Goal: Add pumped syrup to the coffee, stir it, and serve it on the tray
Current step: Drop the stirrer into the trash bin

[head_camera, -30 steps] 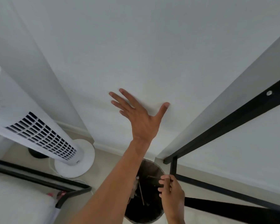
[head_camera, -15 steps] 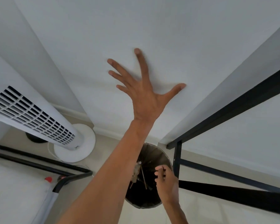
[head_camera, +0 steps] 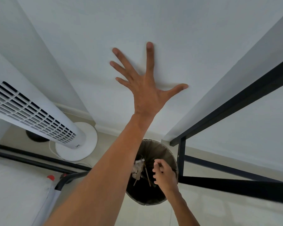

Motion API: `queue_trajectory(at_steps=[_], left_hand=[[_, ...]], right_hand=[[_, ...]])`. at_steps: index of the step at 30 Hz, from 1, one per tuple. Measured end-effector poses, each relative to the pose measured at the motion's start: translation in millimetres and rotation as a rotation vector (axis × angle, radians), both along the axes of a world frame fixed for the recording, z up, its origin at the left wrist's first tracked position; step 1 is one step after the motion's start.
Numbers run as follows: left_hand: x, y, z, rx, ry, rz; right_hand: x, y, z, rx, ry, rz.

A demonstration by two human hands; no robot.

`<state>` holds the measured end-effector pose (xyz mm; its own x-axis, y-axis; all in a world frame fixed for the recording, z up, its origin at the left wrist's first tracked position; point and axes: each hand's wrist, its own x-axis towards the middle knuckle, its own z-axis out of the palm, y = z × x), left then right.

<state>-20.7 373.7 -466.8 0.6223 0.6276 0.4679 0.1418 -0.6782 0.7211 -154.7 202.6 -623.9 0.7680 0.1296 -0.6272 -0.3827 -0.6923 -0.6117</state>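
Observation:
No cup, syrup pump or tray shows in the head view. My left hand [head_camera: 145, 90] lies flat against the white wall with its fingers spread wide and nothing in it. My right hand [head_camera: 164, 175] hovers over the mouth of a round dark bin [head_camera: 170, 156] on the floor. Its fingers are curled loosely, and whether a thin dark stick is still pinched between them is unclear. Inside the bin lie wooden stir sticks [head_camera: 147, 175] and crumpled pale paper [head_camera: 137, 167].
A white tower fan [head_camera: 39, 115] stands on its round base at the left. A black metal table frame [head_camera: 227, 111] runs along the right, its leg beside the bin. A white surface with a black rail [head_camera: 31, 159] fills the lower left.
My left hand slid higher up the wall and spread its fingers wider. My right hand moved left from the table leg to over the bin, and the dark stick it pinched no longer shows clearly.

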Motion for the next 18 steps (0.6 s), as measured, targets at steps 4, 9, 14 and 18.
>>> queue_trajectory(at_steps=[4,9,14,18], left_hand=[[-2,0,1,0.013,0.002,0.001],[-10,2,-2,0.089,0.092,0.047],[-36,14,-1,0.185,0.21,-0.017],[-85,26,-9,0.273,0.469,-0.184]], right_hand=[[-8,-13,-7,-0.059,0.135,0.011],[-20,-33,1,-0.161,0.091,0.112],[-16,-35,25,-0.184,0.03,0.169],[-11,-31,52,-0.193,-0.036,0.184]])
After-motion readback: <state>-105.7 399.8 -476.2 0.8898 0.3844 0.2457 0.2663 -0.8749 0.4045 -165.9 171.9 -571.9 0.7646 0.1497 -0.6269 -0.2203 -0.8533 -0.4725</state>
